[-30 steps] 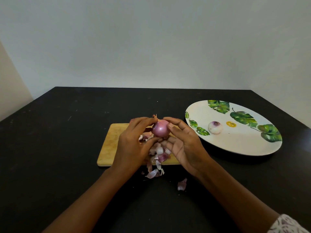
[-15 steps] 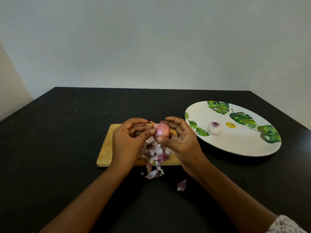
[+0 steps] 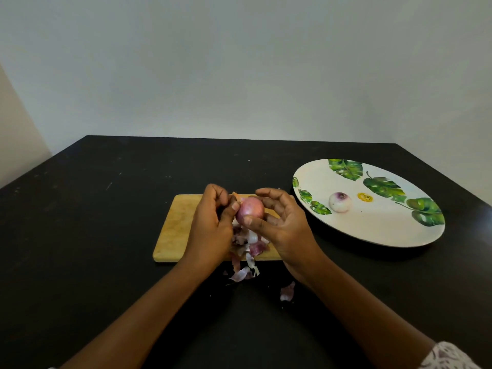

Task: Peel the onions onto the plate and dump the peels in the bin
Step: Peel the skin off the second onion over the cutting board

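A small pink onion is held above the wooden cutting board. My right hand grips it from the right, thumb across its front. My left hand pinches a strip of dry skin at the onion's top left. A heap of purple and white peels lies on the board under my hands and spills over its front edge. One peeled onion sits on the white plate with green leaves at the right.
The board and plate rest on a black table. Loose peels lie on the table in front of the board. A small yellow mark shows on the plate near the peeled onion. No bin is in view.
The onion has been turned slightly in my right hand. My left hand's fingers have curled in and pinched the skin at the onion's top left.
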{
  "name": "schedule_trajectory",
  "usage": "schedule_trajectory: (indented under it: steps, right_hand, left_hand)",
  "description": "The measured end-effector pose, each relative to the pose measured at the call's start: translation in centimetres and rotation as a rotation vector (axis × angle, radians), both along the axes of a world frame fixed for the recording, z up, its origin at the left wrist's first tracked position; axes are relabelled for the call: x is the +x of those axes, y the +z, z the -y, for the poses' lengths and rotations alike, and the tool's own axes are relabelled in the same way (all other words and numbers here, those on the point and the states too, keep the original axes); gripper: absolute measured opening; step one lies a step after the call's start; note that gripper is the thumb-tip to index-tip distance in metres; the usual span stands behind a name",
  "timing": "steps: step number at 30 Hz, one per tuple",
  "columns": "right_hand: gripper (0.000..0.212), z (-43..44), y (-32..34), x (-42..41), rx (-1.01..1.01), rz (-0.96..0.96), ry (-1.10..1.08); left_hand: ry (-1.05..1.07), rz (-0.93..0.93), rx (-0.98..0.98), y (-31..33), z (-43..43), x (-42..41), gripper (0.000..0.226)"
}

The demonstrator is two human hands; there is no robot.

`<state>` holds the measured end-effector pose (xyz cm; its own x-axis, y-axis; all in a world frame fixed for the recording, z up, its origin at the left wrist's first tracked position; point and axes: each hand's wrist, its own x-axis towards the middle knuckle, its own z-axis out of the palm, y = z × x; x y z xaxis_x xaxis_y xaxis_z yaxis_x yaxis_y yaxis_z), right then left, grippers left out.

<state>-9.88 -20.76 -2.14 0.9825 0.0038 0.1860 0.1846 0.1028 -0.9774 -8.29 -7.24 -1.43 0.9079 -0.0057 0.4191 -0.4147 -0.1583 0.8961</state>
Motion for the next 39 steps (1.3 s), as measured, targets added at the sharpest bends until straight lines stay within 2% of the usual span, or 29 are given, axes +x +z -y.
schedule_trajectory:
  steps: [4, 12, 18, 21, 24, 26, 30, 34, 39]
  right_hand:
    - [0.048, -0.5, 0.1, -0.1, 0.027, -0.005, -0.012]
    - [0.044, -1.1, 0.2, -0.4, -0.009, 0.039, -0.083]
    - [0.05, 0.5, -0.1, 0.6, -0.018, -0.026, -0.285]
    - [0.063, 1.2, 0.3, 0.9, 0.107, -0.069, -0.264]
    - [0.053, 1.4, 0.5, 1.0, 0.375, -0.099, -0.108]
    - [0.052, 1.4, 0.6, 1.1, 0.42, -0.104, -0.039]
    - [0.055, 1.2, 0.3, 1.0, 0.31, -0.061, 0.003]
    - [0.057, 0.9, -0.1, 0.9, 0.122, 0.014, -0.012]
    - [0.055, 0.8, 0.0, 0.5, 0.002, 0.061, -0.018]
  left_hand:
    - [0.029, 0.097, 0.087, -0.4, -0.1, 0.0, 0.037]
    - [0.087, 0.144, 0.145, -0.5, 0.0, -0.1, 0.042]
    - [0.048, 0.344, 0.162, -0.2, 1.4, -1.9, 0.037]
    - [0.061, 0.309, 0.095, -0.4, 1.1, -1.8, 0.031]
    - [0.088, 0.203, 0.085, -0.5, 0.3, -1.0, 0.033]
    - [0.109, 0.167, 0.124, -0.6, 0.0, -0.5, 0.03]
    - [0.07, 0.14, 0.09, -0.3, -0.2, -0.5, 0.019]
    - [-0.016, 0.098, -0.034, 0.4, 0.0, -1.0, 0.028]
    - [-0.032, 0.06, -0.114, 0.9, -0.2, -1.0, 0.024]
